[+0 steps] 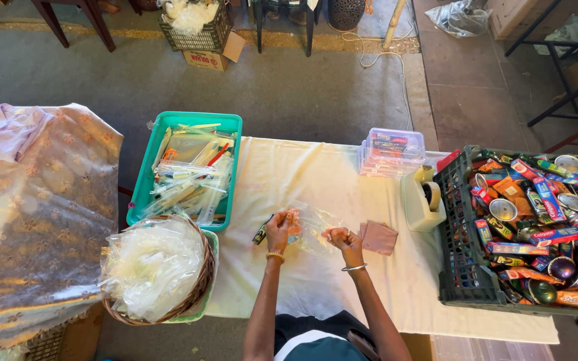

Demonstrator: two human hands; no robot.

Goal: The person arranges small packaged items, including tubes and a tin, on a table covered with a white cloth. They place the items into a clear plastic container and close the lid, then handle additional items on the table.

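Hands (277, 230) (342, 238) pinching clear bag (312, 224) mid-table (302, 174) — bare cloth around; crates flanking

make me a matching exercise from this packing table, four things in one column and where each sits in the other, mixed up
Things:
1. teal tray
2. wicker basket
3. tape dispenser
4. dark crate

Places:
A. far right end of the table, full of boxed tubes and tins
B. near left corner, heaped with clear plastic bags
C. just left of the dark crate
D. far left side, behind the basket, holding packed clear sleeves

Pairs: 1-D, 2-B, 3-C, 4-A
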